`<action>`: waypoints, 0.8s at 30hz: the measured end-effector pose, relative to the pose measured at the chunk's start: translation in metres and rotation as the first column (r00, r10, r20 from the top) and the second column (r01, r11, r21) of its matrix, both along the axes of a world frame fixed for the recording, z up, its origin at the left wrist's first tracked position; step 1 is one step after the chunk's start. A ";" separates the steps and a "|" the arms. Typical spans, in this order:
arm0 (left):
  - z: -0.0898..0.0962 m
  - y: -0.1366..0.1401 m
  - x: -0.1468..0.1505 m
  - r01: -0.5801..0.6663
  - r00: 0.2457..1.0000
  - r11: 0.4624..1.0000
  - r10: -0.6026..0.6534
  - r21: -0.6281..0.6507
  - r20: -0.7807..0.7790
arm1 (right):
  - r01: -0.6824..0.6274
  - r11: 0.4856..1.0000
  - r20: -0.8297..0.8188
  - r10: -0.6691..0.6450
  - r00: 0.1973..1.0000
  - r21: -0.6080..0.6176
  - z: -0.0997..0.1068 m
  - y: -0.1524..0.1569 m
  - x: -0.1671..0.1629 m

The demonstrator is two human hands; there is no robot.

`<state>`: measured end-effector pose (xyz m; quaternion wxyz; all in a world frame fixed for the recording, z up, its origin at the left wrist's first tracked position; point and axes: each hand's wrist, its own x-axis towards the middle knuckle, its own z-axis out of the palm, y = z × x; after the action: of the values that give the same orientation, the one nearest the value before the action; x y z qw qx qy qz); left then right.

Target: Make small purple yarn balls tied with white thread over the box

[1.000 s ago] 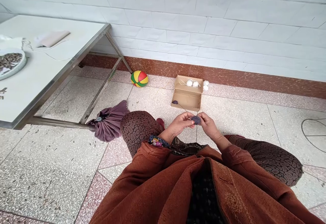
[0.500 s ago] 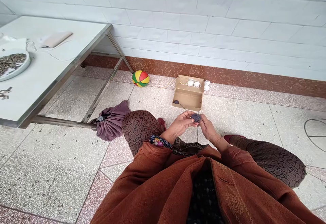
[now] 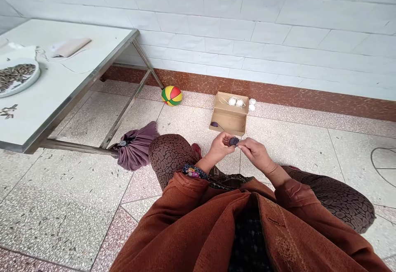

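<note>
The left hand (image 3: 219,148) pinches a dark yarn ball (image 3: 234,141) between thumb and fingers, the ball showing just right of them. The right hand's (image 3: 258,155) thumb and forefinger are pressed together at its right edge; I cannot tell whether they grip yarn. Beyond, on the floor, sits an open cardboard box (image 3: 236,121), a second dark ball (image 3: 214,124) at its left.

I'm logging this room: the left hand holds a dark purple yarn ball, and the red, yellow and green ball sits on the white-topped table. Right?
Not quite: the head view shows the red, yellow and green ball on the speckled floor. The left hand holds the dark purple yarn ball.
</note>
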<state>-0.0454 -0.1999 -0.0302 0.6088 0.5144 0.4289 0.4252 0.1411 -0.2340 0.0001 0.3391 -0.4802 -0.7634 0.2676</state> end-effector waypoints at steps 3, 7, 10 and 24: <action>0.005 -0.006 0.000 0.212 0.972 0.977 -0.209 -0.022 0.110 | 0.120 0.993 -0.051 -0.120 0.991 -0.007 0.000 0.013 0.005; 0.002 -0.010 0.000 0.224 0.910 0.967 -0.162 -0.122 0.382 | 0.202 0.972 -0.083 -0.212 0.974 -0.117 -0.020 0.009 0.001; -0.005 -0.006 0.003 0.080 0.908 0.980 0.005 -0.185 0.419 | 0.116 0.981 -0.050 -0.125 0.991 -0.153 -0.031 -0.004 -0.007; -0.013 -0.009 0.002 0.393 0.873 0.913 -0.331 -0.112 0.359 | 0.151 0.985 -0.096 -0.158 0.983 -0.077 -0.016 0.006 0.010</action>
<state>-0.0429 -0.2090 -0.0428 0.7855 0.4490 0.2526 0.3429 0.1510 -0.2278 -0.0162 0.3806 -0.5353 -0.6957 0.2910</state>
